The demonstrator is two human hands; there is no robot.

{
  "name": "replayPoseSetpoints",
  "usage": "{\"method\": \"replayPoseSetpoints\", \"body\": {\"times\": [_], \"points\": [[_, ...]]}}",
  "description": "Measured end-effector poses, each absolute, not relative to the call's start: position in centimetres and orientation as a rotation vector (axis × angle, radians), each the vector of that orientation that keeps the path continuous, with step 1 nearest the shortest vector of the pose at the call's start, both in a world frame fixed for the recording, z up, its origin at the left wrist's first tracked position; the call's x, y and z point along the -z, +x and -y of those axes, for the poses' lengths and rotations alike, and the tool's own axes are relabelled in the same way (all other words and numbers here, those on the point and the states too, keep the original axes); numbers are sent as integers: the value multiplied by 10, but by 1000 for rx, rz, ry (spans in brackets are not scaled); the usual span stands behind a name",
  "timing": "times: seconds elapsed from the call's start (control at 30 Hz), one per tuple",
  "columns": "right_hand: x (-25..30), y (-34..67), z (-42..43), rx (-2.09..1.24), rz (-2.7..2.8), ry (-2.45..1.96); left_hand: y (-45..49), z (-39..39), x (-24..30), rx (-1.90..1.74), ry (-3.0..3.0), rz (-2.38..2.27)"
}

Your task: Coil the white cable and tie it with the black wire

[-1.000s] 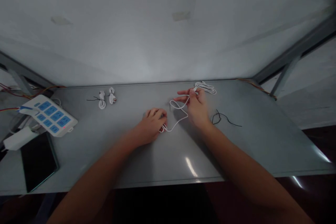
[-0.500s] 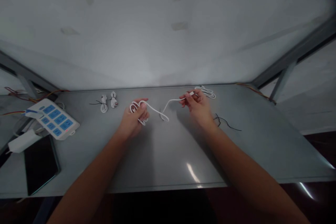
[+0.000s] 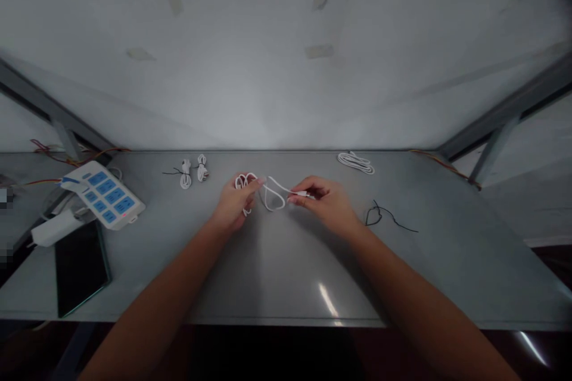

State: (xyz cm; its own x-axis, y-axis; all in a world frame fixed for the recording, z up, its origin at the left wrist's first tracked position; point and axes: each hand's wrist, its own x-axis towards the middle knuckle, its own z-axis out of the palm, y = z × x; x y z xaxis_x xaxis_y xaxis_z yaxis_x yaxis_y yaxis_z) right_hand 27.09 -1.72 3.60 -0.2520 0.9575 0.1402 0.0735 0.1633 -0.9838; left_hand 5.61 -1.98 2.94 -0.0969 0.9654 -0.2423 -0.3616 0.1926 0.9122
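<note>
My left hand (image 3: 236, 201) is closed around loops of a white cable (image 3: 276, 183). Between my hands a stretch of the cable hangs in a loose curve above the table. My right hand (image 3: 322, 201) pinches the same cable at its white plug end (image 3: 302, 194). To the right of that hand lie thin black twist ties (image 3: 378, 212) on the table. Behind it rests another coiled white cable (image 3: 355, 162). Two small bundled white cables, a tied one (image 3: 185, 174) and its neighbour (image 3: 202, 168), lie beyond my left hand.
On the left stand a white power strip (image 3: 109, 195) with blue sockets and a white adapter (image 3: 57, 227), beside a dark tablet-like device (image 3: 83, 268). The grey table (image 3: 286, 286) ends at a pale wall (image 3: 250, 71). Metal frame bars (image 3: 491, 137) flank both sides.
My right hand has moved left and slightly toward me with the plug end, so the cable's span between my hands is shorter. The view has shifted a little to the left.
</note>
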Motion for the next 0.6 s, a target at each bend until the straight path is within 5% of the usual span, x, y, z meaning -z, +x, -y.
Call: {"method": "replayPoseSetpoints", "body": {"times": [0.27,0.6], "points": [[-41,260,35,-1229,1601,-967,59,26,-27,-1192,735,-1119],[-53,271,26,-1630,1203,-654,65,29,-17,-1038,831,-1235]]}}
